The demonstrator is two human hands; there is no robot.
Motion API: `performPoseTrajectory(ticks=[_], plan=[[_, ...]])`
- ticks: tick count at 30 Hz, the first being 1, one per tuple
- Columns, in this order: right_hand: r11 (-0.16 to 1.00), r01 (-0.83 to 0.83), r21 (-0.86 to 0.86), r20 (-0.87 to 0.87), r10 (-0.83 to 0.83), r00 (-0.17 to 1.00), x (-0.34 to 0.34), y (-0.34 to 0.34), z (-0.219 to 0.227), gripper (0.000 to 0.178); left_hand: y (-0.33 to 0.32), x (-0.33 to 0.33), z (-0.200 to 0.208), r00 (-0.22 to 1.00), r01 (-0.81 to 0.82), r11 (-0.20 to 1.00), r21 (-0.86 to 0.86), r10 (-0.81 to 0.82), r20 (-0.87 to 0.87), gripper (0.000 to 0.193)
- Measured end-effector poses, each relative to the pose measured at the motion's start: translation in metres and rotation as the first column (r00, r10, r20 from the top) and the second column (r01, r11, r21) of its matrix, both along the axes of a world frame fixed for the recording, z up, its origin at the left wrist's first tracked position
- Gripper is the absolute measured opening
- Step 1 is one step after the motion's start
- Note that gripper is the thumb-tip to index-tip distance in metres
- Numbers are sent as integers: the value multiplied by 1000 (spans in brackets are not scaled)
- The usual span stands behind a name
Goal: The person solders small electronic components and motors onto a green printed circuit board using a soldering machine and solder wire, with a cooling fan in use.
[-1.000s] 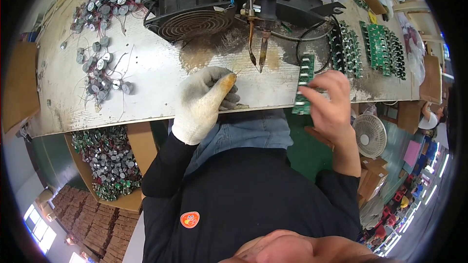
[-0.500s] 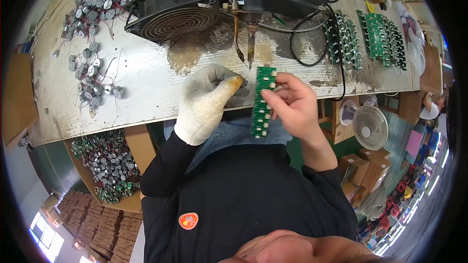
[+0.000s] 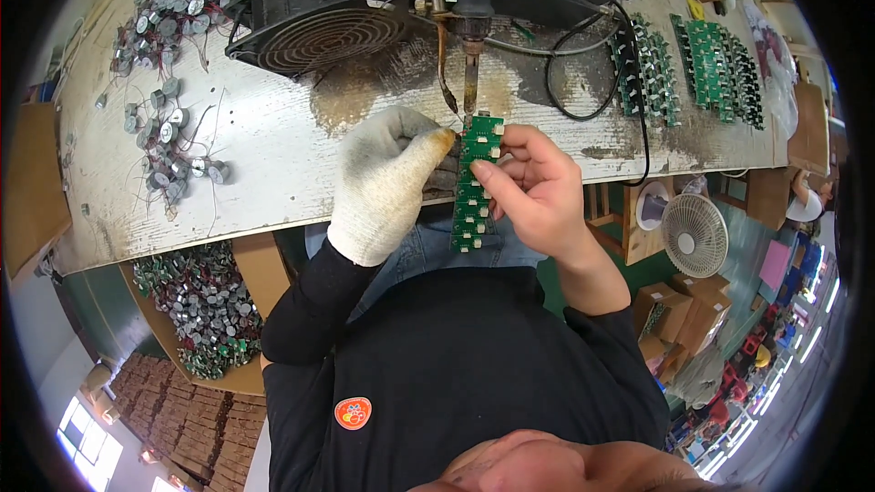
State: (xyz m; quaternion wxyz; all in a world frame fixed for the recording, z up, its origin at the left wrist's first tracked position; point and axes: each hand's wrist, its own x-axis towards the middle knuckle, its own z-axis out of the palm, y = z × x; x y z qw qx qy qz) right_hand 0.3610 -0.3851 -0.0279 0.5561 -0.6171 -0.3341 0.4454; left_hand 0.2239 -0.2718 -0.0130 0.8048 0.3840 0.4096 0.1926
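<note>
My right hand (image 3: 538, 189), bare, grips a long green circuit board strip (image 3: 470, 205) between thumb and fingers. The strip stands nearly upright in view, with small white connectors down its right side. Its top end is at the tip of a vertical soldering iron (image 3: 471, 73). A thin bent solder feed tube (image 3: 444, 64) comes down beside the iron. My left hand (image 3: 385, 178) wears a whitish glove with a yellow-brown stained thumb. Its thumb and finger are pinched together against the strip's upper left edge; what they hold is hidden.
Behind the iron stands a black fan (image 3: 324, 41). Small round metal parts with wires (image 3: 169, 132) lie on the left of the worktable (image 3: 273, 178). More circuit boards (image 3: 706, 68) lie at right, near a looping black cable (image 3: 550, 82). A cardboard box (image 3: 260, 278) of parts sits below left.
My right hand has brought the circuit board strip left and slightly up, under the iron's tip. The left hand's pinched fingertips have moved slightly up and now meet the strip's edge.
</note>
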Motion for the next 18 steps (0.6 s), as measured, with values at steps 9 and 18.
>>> performPoseTrajectory(ticks=[9,18], plan=[[999,24,33,-4,-24,1000,1,2,7,21,3,3,6,1000,-2,1000,6,2,15,17],[999,-3,41,46,1,999,0,1,0,20,-1,0,2,998,-43,998,-34,45,52,17]])
